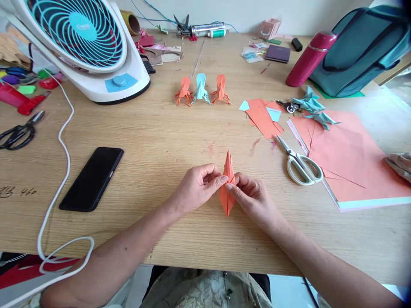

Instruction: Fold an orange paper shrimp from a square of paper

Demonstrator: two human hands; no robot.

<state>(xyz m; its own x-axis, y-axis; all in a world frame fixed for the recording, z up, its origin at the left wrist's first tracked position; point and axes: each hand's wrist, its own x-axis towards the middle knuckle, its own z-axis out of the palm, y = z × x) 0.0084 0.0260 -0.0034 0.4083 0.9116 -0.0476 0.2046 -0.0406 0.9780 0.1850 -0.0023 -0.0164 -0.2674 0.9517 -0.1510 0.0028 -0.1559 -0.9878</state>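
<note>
Fingertips (221,179) of left hand (197,188) and right hand (253,199) pinch pointed orange folded paper (227,203), tip twelve o'clock; likely mid-crease; next needs aligned edges.

Both hands (224,188) on folded orange paper (227,192)

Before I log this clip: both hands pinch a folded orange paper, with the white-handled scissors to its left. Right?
No: the head view shows the white-handled scissors right of the folded orange paper. Left hand and right hand do pinch it.
</note>
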